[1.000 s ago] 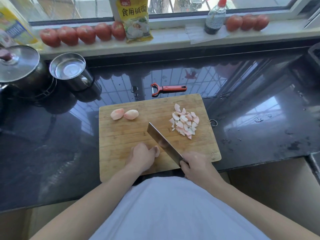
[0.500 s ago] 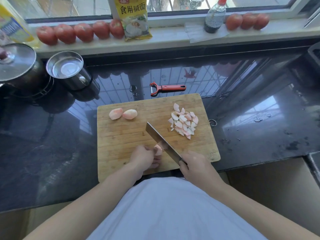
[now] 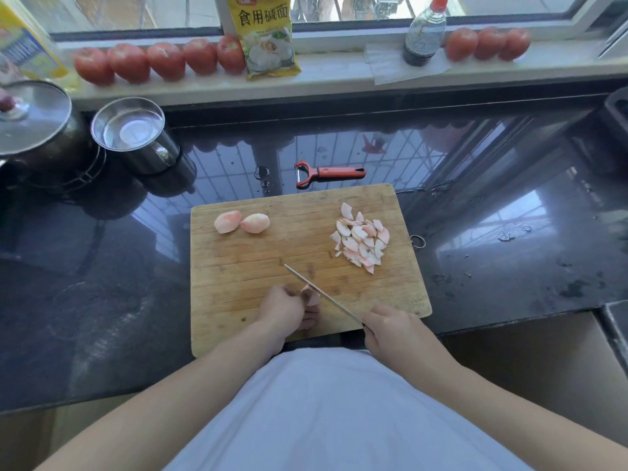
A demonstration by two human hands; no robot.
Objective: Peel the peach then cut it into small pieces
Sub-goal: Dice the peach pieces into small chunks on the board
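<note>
Left hand (image 3: 283, 312) curled on peach piece (image 3: 311, 295), right hand (image 3: 390, 329) gripping knife (image 3: 319, 292), over cutting board (image 3: 244, 266) on dark worktop (image 3: 509, 266) under window

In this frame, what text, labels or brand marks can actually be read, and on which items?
"食用碱面": large dark characters on the yellow packet leaning on the windowsill.
Small red logo at that packet's top: too small to read.
Yellow and blue package at far left: print blurred, unreadable.
Dark bottle with red cap on the sill: no legible label.
Faint mark on the cutting board corner: unreadable.
</note>
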